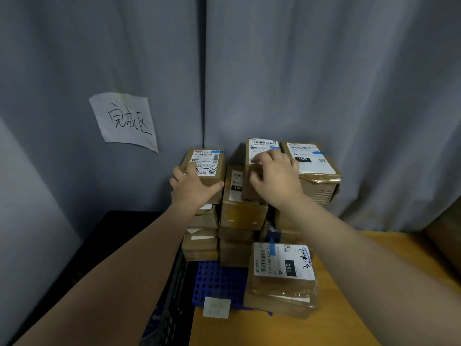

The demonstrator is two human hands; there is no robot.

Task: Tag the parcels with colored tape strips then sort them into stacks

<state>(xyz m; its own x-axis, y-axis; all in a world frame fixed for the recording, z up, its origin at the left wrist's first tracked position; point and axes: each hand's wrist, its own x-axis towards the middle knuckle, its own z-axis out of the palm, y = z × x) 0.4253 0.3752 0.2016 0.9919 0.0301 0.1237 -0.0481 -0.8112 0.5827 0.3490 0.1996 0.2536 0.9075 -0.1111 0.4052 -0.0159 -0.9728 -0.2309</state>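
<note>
One parcel point(250, 193), label point(262, 146) half under right hand point(277, 177)

On the worktop point(287, 332) at 12 o'clock, before a grey curtain point(349, 83), the left grip point(193, 183) clasps the top parcel point(208, 168) of the 11 o'clock stack while the right grip point(277, 176) curls its fingers over the 12 o'clock stack's top box point(262, 147), both tagged with blue tape strips point(219, 151).
</note>
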